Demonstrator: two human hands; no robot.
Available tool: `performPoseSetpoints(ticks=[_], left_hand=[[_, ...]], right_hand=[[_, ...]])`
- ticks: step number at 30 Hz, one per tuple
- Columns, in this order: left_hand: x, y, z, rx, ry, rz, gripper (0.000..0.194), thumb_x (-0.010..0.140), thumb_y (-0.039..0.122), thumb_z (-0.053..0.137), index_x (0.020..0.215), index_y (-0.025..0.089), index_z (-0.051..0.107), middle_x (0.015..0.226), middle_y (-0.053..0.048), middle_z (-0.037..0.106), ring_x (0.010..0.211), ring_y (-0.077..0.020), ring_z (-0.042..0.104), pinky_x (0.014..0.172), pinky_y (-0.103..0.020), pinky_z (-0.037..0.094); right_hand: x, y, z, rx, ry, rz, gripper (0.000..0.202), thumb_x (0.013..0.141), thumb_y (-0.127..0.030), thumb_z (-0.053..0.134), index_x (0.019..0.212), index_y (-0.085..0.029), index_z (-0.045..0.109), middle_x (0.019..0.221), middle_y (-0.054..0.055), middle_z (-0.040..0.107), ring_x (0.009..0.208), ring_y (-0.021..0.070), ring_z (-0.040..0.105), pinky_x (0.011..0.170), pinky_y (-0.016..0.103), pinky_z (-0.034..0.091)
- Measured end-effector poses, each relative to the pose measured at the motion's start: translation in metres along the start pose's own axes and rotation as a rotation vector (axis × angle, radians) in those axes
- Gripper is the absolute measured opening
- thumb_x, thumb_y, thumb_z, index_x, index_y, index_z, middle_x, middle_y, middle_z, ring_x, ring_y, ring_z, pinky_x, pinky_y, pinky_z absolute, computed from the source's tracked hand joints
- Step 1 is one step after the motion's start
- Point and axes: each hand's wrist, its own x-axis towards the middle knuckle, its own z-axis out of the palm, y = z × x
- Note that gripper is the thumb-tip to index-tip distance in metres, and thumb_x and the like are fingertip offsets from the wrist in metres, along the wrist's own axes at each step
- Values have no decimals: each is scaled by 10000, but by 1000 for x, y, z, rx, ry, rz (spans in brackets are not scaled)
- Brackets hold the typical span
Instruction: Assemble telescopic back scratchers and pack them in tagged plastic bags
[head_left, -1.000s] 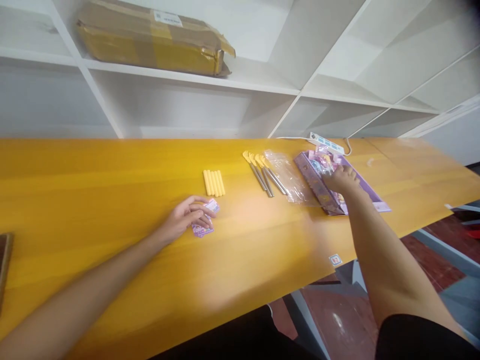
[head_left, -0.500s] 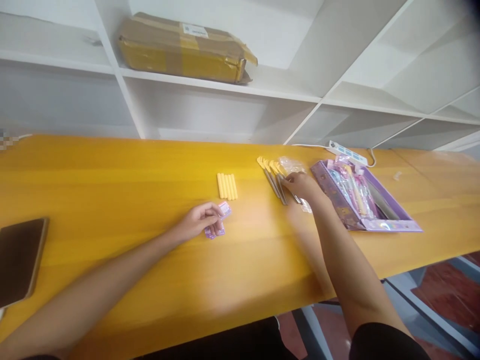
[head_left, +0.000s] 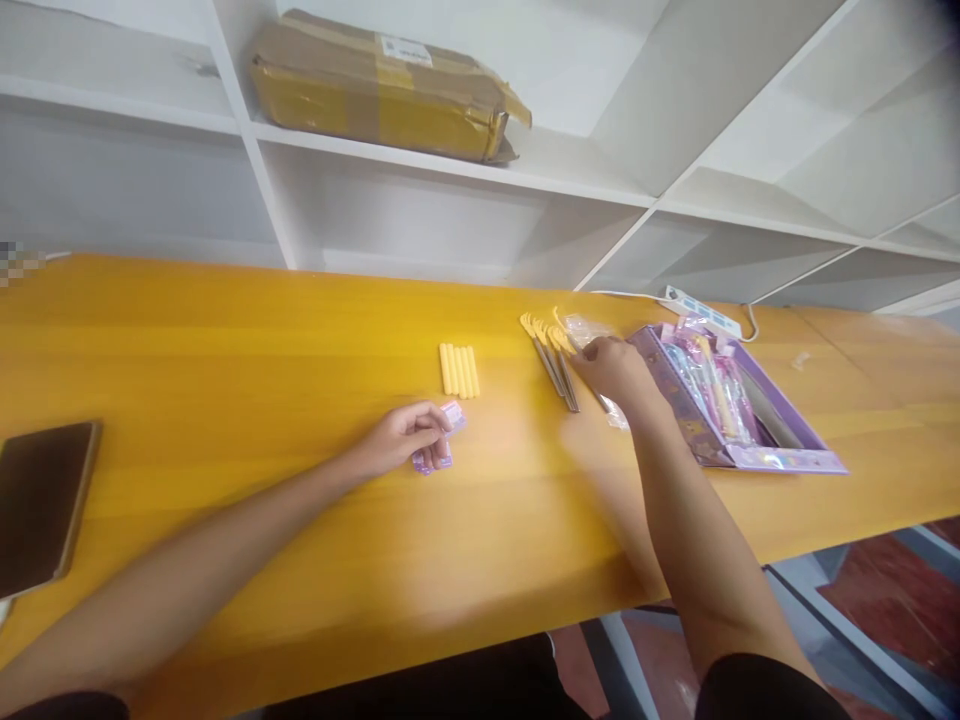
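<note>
My left hand (head_left: 401, 436) rests on the yellow table (head_left: 225, 350) with its fingers on a small pink and purple packet (head_left: 441, 450). Just beyond it lie several short yellow sticks (head_left: 459, 370) side by side. My right hand (head_left: 615, 372) is at the row of yellow-headed, metal-handled utensils (head_left: 551, 355), pinching the rightmost one, whose head is lifted a little off the table. A clear plastic wrapper (head_left: 592, 340) lies partly under that hand. To the right sits an open purple box (head_left: 742, 420) with pink and purple items inside.
A dark phone (head_left: 37, 505) lies at the table's left edge. A white power strip (head_left: 701, 308) sits at the back by the box. White shelves rise behind the table, with a taped cardboard parcel (head_left: 382, 85) on one. The table's front edge drops to a red floor.
My right hand left the purple box and moved left to the utensils, closing on the rightmost one. My left hand stayed on the packet. The view shifted left, bringing the phone in.
</note>
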Motion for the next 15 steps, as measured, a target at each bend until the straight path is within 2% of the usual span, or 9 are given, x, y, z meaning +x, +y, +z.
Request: performPoseSetpoints(ticks=[4, 8, 11, 15], left_hand=[[-1, 0, 0, 1, 9, 4, 298, 950, 459, 722, 996, 185, 616, 830, -57, 764, 635, -142, 704, 568, -250, 544], [-1, 1, 0, 10, 13, 4, 311, 945, 474, 726, 993, 184, 623, 814, -52, 765, 610, -140, 701, 554, -244, 532], [0, 1, 0, 14, 15, 7, 317, 937, 476, 733, 985, 183, 620, 799, -50, 764, 596, -139, 697, 552, -244, 531], [1, -2, 0, 13, 6, 11, 332, 929, 484, 732, 1000, 183, 612, 809, -58, 771, 598, -142, 693, 561, -253, 538]], right_hand=[[-13, -39, -18, 165, 30, -22, 104, 932, -297, 579, 875, -214, 601, 884, 116, 736, 800, 247, 655, 743, 338, 451], [-27, -90, -24, 312, -17, -75, 105, 987, -322, 505, 964, -227, 541, 888, 93, 713, 756, 240, 633, 705, 331, 437], [-34, -126, -17, 329, -78, -144, 125, 998, -299, 491, 1072, -216, 548, 996, 117, 734, 839, 263, 666, 735, 325, 452], [-32, -159, 8, 200, -187, -162, 302, 1055, -400, 464, 1172, -154, 594, 1123, 215, 750, 1014, 322, 711, 841, 352, 485]])
